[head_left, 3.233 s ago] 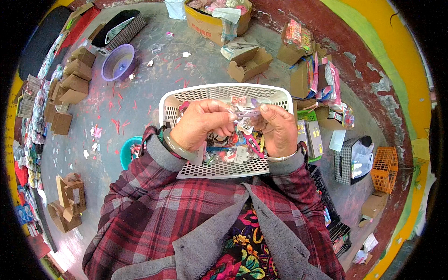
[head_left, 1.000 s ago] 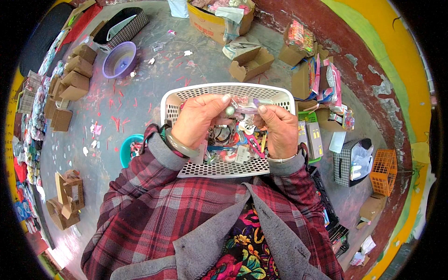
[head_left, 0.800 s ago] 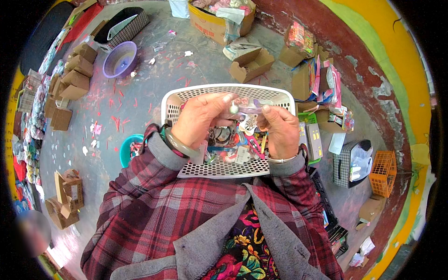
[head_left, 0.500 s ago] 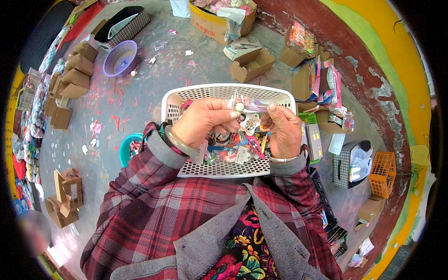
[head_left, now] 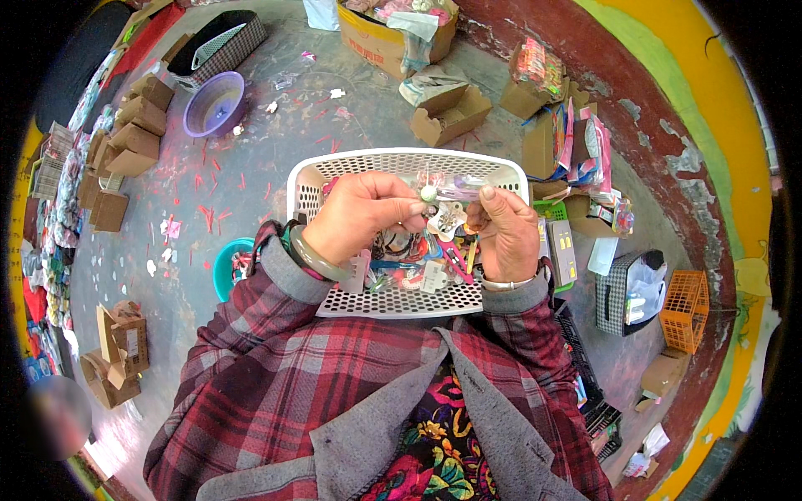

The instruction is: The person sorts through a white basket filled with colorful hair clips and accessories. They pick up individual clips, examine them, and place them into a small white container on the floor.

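Over a white perforated basket (head_left: 409,311), my left hand (head_left: 361,219) pinches one end of a small purple trinket (head_left: 458,193) with a pale green bead (head_left: 428,194). My right hand (head_left: 506,238) pinches its other end between thumb and fingers. Some clear plastic seems to surround it, but its exact kind is too small to make out. Below my hands, the basket holds a jumble of small accessories, among them a white card (head_left: 433,277), a blue stick-like piece (head_left: 394,265) and a pink piece (head_left: 456,262).
A teal tub (head_left: 234,269) stands left of the basket, and a purple basin (head_left: 215,104) farther off. Cardboard boxes (head_left: 451,115) line the far side and right. An orange crate (head_left: 683,313) and a checked bin (head_left: 614,292) stand at right. Red scraps litter the floor.
Both hands keep their pinch on the purple trinket and have hardly moved. The trinket has shifted very slightly between them.
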Demonstrator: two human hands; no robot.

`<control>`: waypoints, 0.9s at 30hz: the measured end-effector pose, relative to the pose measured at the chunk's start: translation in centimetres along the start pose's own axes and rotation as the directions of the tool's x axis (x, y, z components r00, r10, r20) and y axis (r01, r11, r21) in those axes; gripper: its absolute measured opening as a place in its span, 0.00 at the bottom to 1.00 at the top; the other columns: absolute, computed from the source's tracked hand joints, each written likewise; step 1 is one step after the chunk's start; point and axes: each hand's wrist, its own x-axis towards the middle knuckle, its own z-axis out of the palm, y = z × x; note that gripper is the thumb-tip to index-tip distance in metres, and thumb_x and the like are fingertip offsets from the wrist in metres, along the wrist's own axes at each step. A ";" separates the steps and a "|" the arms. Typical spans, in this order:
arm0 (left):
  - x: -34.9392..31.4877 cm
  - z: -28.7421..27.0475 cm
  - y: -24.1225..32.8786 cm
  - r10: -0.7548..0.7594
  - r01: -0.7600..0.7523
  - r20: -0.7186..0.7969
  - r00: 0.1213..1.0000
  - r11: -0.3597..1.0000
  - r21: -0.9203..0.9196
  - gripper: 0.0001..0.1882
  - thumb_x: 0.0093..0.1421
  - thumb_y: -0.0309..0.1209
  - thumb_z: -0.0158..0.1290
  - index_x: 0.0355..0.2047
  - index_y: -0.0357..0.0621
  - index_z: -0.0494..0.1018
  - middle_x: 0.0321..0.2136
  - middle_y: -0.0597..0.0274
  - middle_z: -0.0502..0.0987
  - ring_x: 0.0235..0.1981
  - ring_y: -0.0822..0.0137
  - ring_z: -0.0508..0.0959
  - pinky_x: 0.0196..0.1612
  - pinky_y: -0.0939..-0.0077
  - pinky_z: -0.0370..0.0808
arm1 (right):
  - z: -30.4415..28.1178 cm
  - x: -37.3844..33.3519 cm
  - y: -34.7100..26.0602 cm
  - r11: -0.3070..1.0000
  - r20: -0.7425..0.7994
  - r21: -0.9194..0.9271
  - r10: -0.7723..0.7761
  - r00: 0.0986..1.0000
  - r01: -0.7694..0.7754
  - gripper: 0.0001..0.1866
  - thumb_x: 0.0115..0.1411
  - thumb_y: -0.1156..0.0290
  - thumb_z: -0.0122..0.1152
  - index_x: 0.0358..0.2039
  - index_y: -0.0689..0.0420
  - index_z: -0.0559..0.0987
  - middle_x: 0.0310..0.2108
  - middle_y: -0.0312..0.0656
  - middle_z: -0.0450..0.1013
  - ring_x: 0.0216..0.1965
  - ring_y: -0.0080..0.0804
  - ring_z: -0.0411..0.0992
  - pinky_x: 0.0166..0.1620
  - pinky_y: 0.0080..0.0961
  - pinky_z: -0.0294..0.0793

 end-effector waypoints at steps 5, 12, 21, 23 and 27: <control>-0.1 0.3 1.0 -0.120 0.123 0.029 0.992 0.980 -0.157 0.05 0.55 0.27 0.53 0.32 0.39 0.74 0.26 0.59 0.79 0.21 0.79 0.74 0.19 0.92 0.65 | -0.2 0.2 0.1 0.997 0.037 0.077 0.023 0.999 -0.025 0.08 0.56 0.71 0.58 0.27 0.64 0.76 0.21 0.38 0.71 0.22 0.23 0.66 0.28 0.20 0.63; -0.2 0.2 0.8 -0.091 0.094 0.023 0.996 0.981 -0.170 0.05 0.55 0.27 0.53 0.29 0.38 0.74 0.24 0.58 0.78 0.20 0.77 0.75 0.18 0.90 0.65 | -0.2 0.2 0.1 0.996 0.102 0.028 0.084 0.991 -0.087 0.09 0.56 0.70 0.58 0.27 0.63 0.76 0.22 0.38 0.72 0.23 0.22 0.67 0.28 0.19 0.65; -0.4 -0.5 0.2 0.027 -0.013 0.060 0.998 0.977 -0.213 0.02 0.52 0.24 0.54 0.24 0.39 0.74 0.20 0.59 0.77 0.18 0.75 0.73 0.18 0.87 0.65 | -0.1 0.1 0.0 0.973 0.216 -0.066 0.232 0.948 -0.223 0.08 0.56 0.71 0.57 0.29 0.64 0.76 0.24 0.41 0.73 0.24 0.24 0.70 0.30 0.19 0.69; -0.4 -0.4 0.4 0.038 -0.024 0.075 0.996 0.984 -0.176 0.02 0.52 0.24 0.54 0.25 0.39 0.74 0.20 0.60 0.77 0.18 0.76 0.72 0.19 0.87 0.65 | -0.3 -0.1 0.0 0.982 0.212 -0.064 0.188 0.959 -0.178 0.08 0.56 0.71 0.57 0.30 0.64 0.76 0.25 0.42 0.74 0.25 0.24 0.70 0.31 0.20 0.69; -0.5 0.2 1.1 0.025 -0.012 0.080 0.997 0.988 -0.155 0.02 0.53 0.24 0.54 0.26 0.39 0.75 0.21 0.61 0.77 0.18 0.78 0.72 0.19 0.87 0.65 | -0.3 -0.2 0.2 0.991 0.193 0.056 0.112 0.975 -0.125 0.07 0.56 0.72 0.57 0.30 0.64 0.76 0.25 0.43 0.74 0.25 0.26 0.70 0.31 0.21 0.69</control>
